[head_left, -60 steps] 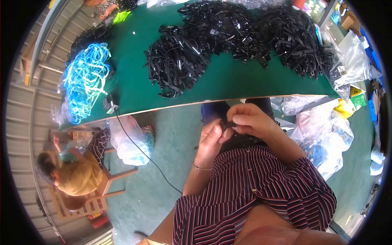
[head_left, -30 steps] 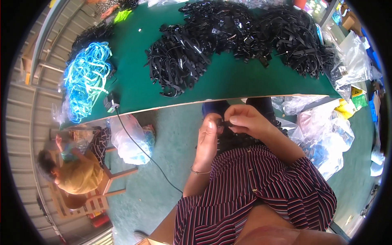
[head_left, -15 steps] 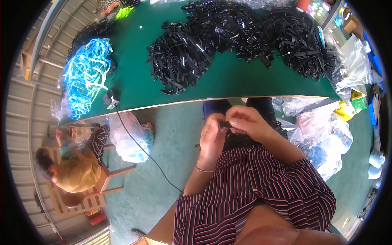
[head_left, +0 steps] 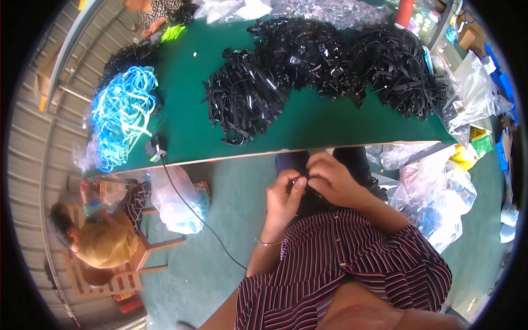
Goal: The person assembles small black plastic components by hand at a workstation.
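Above my lap, just in front of the table edge, my left hand is closed, thumb and fingers pinching a small black piece. My right hand is closed beside it with fingertips bent inward at the same piece. Most of the piece is hidden by the fingers, so its exact kind cannot be made out. On the green table beyond my hands lie a heap of black straps, a heap of small black parts and another heap of black straps.
Blue and pale green straps are heaped at the table's left, near a black adapter with a hanging cable. Plastic bags stand on the right, another bag under the table. One person sits at left; another is beyond the table.
My view has tilted, so the table and heaps sit lower in the picture. My hands remain together; the fingers have shifted around the black piece, which shows less now.
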Available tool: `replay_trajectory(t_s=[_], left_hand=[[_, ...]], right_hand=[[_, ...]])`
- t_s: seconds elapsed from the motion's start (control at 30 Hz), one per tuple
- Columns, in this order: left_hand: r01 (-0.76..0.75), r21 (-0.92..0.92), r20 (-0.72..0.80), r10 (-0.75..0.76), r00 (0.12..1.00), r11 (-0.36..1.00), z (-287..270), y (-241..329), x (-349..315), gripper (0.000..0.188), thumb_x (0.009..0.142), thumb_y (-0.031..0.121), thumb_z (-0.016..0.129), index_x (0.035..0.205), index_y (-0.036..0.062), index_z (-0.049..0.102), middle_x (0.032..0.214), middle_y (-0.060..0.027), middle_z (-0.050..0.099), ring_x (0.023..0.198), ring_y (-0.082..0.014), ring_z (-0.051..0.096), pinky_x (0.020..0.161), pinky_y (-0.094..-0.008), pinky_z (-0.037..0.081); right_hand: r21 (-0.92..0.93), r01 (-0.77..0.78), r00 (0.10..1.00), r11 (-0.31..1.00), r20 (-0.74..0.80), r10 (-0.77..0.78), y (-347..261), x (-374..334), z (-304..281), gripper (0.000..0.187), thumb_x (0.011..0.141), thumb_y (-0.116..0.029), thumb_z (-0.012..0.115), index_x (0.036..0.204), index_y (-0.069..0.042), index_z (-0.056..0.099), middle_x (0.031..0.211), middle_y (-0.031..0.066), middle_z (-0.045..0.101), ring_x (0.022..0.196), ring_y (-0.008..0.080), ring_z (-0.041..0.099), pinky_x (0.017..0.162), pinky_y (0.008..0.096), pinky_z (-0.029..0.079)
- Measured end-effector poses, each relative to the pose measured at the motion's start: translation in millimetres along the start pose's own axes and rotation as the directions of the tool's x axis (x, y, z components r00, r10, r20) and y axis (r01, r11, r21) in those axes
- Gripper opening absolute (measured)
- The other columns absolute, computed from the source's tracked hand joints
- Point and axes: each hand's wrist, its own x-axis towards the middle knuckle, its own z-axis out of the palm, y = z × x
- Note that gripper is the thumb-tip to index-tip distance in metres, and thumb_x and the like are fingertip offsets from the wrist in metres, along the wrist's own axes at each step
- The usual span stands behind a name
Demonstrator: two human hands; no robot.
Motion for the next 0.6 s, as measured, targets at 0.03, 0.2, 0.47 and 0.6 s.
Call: replay_trajectory(t_s=[0.03,0.2,0.47,0.6], left_hand=[[-0.006,0.049,0.001,0.006,1.0,0.999,0,1,0,0.011,0.084,0.009,0.061,0.087,-0.0002,0.057,0.071,-0.0042,0.058,0.062,-0.0087,0.053,0.057,-0.0219,0.044],[0.005,-0.087,0.071,0.001,0.997,0.996,-5,-8,-4,0.008,0.083,0.007,0.061,0.088,0.0013,0.057,0.075,-0.0024,0.058,0.066,-0.0085,0.052,0.062,-0.0224,0.045],[-0.038,0.023,0.125,0.035,0.992,0.999,4,6,2,0.009,0.088,0.004,0.051,0.096,0.0039,0.055,0.081,0.0001,0.053,0.069,-0.0063,0.048,0.062,-0.019,0.04],[0.235,-0.225,0.246,-0.178,0.953,0.946,4,-6,5,0.011,0.09,0.009,0.05,0.1,0.0073,0.054,0.074,-0.0002,0.054,0.066,-0.0089,0.051,0.061,-0.0212,0.042]], right_hand=[[0.036,-0.005,0.998,0.999,-0.061,0.007,4,-2,8,0.004,0.082,-0.005,0.056,0.08,-0.003,0.056,0.096,0.0065,0.051,0.084,0.0155,0.053,0.07,0.0281,0.043],[0.566,-0.157,0.986,0.809,0.13,0.101,9,-7,-1,0.011,0.084,-0.009,0.053,0.074,-0.003,0.055,0.105,0.0047,0.044,0.077,0.0093,0.045,0.065,0.0222,0.037],[0.751,-0.233,0.972,0.618,0.163,0.168,24,-10,0,0.009,0.084,-0.011,0.055,0.078,-0.005,0.055,0.104,0.0031,0.045,0.08,0.0093,0.044,0.07,0.0231,0.037],[0.477,-0.276,0.961,0.834,0.158,0.228,26,-11,-6,0.013,0.077,-0.009,0.066,0.086,-0.005,0.058,0.102,0.0035,0.049,0.083,0.013,0.049,0.07,0.0258,0.042]])
